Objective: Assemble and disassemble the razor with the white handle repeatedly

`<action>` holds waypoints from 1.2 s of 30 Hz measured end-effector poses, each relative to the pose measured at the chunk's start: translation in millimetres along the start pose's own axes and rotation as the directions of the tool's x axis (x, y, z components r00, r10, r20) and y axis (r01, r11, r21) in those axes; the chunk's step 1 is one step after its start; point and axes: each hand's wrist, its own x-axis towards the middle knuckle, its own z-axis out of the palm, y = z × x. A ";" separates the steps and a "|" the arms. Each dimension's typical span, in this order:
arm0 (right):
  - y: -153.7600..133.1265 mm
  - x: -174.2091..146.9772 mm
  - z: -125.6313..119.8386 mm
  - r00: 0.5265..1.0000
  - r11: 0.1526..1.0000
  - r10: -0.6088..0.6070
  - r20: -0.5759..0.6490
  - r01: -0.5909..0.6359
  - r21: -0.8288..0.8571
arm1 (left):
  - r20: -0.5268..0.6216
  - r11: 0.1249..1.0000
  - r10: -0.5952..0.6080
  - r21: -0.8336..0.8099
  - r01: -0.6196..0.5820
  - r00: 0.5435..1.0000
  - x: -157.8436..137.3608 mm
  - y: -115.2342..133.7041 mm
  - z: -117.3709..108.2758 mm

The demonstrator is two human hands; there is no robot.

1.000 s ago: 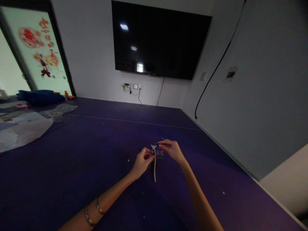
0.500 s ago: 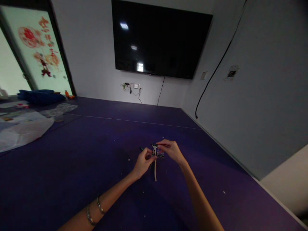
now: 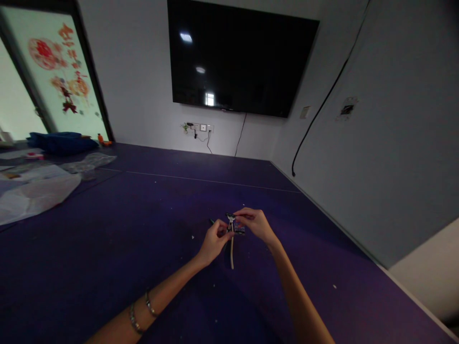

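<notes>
Both my hands meet over the purple surface (image 3: 161, 267). My left hand (image 3: 214, 242) is closed, thumb and fingers pinched at the upper part of a pale, thin, cable-like strip (image 3: 232, 255) that hangs down toward me. My right hand (image 3: 255, 223) pinches the edge of a small dark and silver piece (image 3: 230, 218) at the strip's top end. Beneath the right fingers shows a small dark blue block (image 3: 240, 230). A thin dark tip (image 3: 211, 221) sticks out behind the left fingers. How these parts join is too small to tell.
Crumpled clear and white plastic sheets (image 3: 39, 196) lie at the left, with a blue cloth bundle (image 3: 60, 142) and a small orange item (image 3: 103, 140) behind. A black cable (image 3: 319, 112) hangs down the right wall. A television (image 3: 240, 57) is mounted ahead.
The hands and the small pieces stay nearly in place. The view has shifted very slightly.
</notes>
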 end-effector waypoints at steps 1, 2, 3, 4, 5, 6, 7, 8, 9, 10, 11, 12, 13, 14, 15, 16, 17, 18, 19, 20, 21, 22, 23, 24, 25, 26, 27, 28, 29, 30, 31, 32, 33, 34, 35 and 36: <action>0.1 0.0 0.0 1.000 1.000 0.004 0.001 -0.004 0.001 | 0.000 1.000 -0.001 -0.002 0.001 1.000 -0.1 -0.4 0.1; 0.4 0.0 0.0 1.000 1.000 0.006 0.002 -0.006 0.001 | -0.001 1.000 -0.002 -0.003 0.002 1.000 -0.1 -0.9 0.2; 0.7 0.0 0.1 1.000 1.000 0.008 0.005 -0.008 0.002 | -0.002 1.000 -0.003 -0.004 0.003 1.000 -0.1 -1.4 0.3; 1.0 0.1 0.1 1.000 1.000 0.010 0.008 -0.010 0.004 | -0.004 1.000 -0.003 -0.003 0.003 1.000 -0.2 -1.8 0.4; 1.2 0.1 0.1 1.000 1.000 0.013 0.011 -0.013 0.006 | -0.005 1.000 -0.003 -0.002 0.003 1.000 -0.2 -2.0 0.5; 1.4 0.2 0.2 1.000 1.000 0.018 0.015 -0.018 0.010 | -0.006 1.000 -0.004 0.000 0.004 1.000 -0.2 -2.0 0.7; 1.4 0.3 0.3 1.000 1.000 0.025 0.018 -0.025 0.013 | -0.007 1.000 -0.004 0.002 0.004 1.000 -0.2 -1.7 0.9; 1.3 0.4 0.5 0.999 0.999 0.033 0.019 -0.034 0.015 | -0.008 1.000 -0.006 0.004 0.006 1.000 -0.3 -1.1 1.0; 1.1 0.4 0.6 0.999 0.999 0.041 0.016 -0.041 0.016 | -0.008 1.000 -0.008 0.005 0.008 1.000 -0.3 -0.3 1.2; 0.8 0.4 0.8 0.999 0.999 0.046 0.011 -0.046 0.017 | -0.008 1.000 -0.010 0.005 0.010 1.000 -0.4 0.6 1.3; 0.5 0.4 1.0 0.999 0.999 0.049 0.008 -0.050 0.017 | -0.009 1.000 -0.010 0.004 0.010 1.000 -0.6 1.7 1.4; 0.3 0.3 1.1 0.999 0.999 0.050 0.006 -0.050 0.018 | -0.010 1.000 -0.008 0.003 0.008 1.000 -0.7 2.7 1.4; 0.2 0.2 1.1 0.999 0.999 0.049 0.007 -0.049 0.018 | -0.011 1.000 -0.006 0.003 0.006 1.000 -0.9 3.6 1.5; 0.1 0.0 1.1 0.999 0.999 0.046 0.009 -0.046 0.016 | -0.013 1.000 -0.003 0.005 0.003 1.000 -1.1 4.4 1.5; 0.1 -0.1 1.0 0.999 0.999 0.044 0.012 -0.044 0.011 | -0.014 1.000 0.001 0.009 -0.001 1.000 -1.2 4.9 1.6; 0.1 -0.2 0.8 0.999 0.999 0.042 0.014 -0.042 0.003 | -0.016 1.000 0.004 0.015 -0.004 1.000 -1.3 5.3 1.7; 0.0 -0.3 0.6 0.999 0.999 0.040 0.014 -0.040 -0.006 | -0.019 1.000 0.006 0.020 -0.006 1.000 -1.4 5.4 1.8; -0.1 -0.4 0.5 0.999 0.999 0.039 0.014 -0.039 -0.017 | -0.022 1.000 0.007 0.023 -0.007 1.000 -1.3 5.3 2.0; -0.3 -0.5 0.3 0.999 0.999 0.039 0.015 -0.039 -0.027 | -0.025 1.000 0.007 0.023 -0.007 1.000 -1.2 5.1 2.2; -0.4 -0.5 0.2 0.999 0.999 0.040 0.017 -0.039 -0.035 | -0.028 1.000 0.005 0.022 -0.005 1.000 -1.2 4.6 2.3; -0.6 -0.5 0.1 0.999 0.998 0.039 0.018 -0.039 -0.039 | -0.029 1.000 0.001 0.018 -0.001 1.000 -1.1 4.1 2.4; -0.8 -0.5 0.0 0.999 0.998 0.038 0.018 -0.037 -0.041 | -0.029 1.000 -0.003 0.015 0.003 1.000 -1.1 3.6 2.4; -0.8 -0.5 -0.1 0.999 0.999 0.034 0.018 -0.034 -0.039 | -0.028 1.000 -0.007 0.012 0.007 1.000 -1.1 3.0 2.3; -0.8 -0.5 -0.2 0.999 0.999 0.031 0.018 -0.031 -0.038 | -0.027 1.000 -0.010 0.011 0.010 1.000 -1.2 2.6 2.2; -0.7 -0.4 -0.2 0.999 0.999 0.030 0.020 -0.030 -0.038 | -0.027 1.000 -0.012 0.011 0.012 1.000 -1.4 2.3 2.0; -0.6 -0.4 -0.3 0.999 0.999 0.031 0.023 -0.031 -0.039 | -0.029 1.000 -0.012 0.012 0.012 1.000 -1.7 2.1 1.9; -0.5 -0.5 -0.3 0.999 0.999 0.035 0.026 -0.034 -0.038 | -0.031 1.000 -0.012 0.013 0.012 0.999 -1.9 2.0 1.8; -0.5 -0.5 -0.4 0.999 0.999 0.040 0.029 -0.039 -0.036 | -0.031 1.000 -0.012 0.012 0.012 0.999 -2.1 2.1 1.7; -0.6 -0.6 -0.4 0.999 0.999 0.043 0.029 -0.042 -0.034 | -0.030 1.000 -0.013 0.010 0.013 0.999 -2.3 2.2 1.8; -0.7 -0.7 -0.4 0.999 0.999 0.044 0.028 -0.043 -0.032 | -0.027 1.000 -0.016 0.006 0.017 1.000 -2.5 2.3 2.0; -0.8 -0.8 -0.5 0.999 0.999 0.043 0.025 -0.042 -0.032 | -0.024 1.000 -0.021 0.001 0.021 0.999 -2.6 2.4 2.3; -1.0 -0.9 -0.6 0.999 0.998 0.042 0.022 -0.041 -0.036 | -0.023 1.000 -0.027 -0.006 0.026 0.999 -2.7 2.4 2.7; -1.0 -1.0 -0.8 0.999 0.998 0.040 0.024 -0.039 -0.043 | -0.024 0.999 -0.032 -0.013 0.031 0.999 -2.7 2.4 3.2; -0.9 -1.0 -1.1 0.999 0.998 0.038 0.026 -0.037 -0.049 | -0.028 0.999 -0.037 -0.019 0.037 0.999 -2.8 2.4 3.7; -0.7 -1.0 -1.3 0.999 0.998 0.036 0.030 -0.035 -0.054 | -0.034 0.999 -0.042 -0.023 0.041 0.999 -2.8 2.3 4.3; -0.3 -1.0 -1.6 0.999 0.998 0.035 0.033 -0.033 -0.057 | -0.039 0.999 -0.047 -0.027 0.046 0.998 -2.8 2.3 4.8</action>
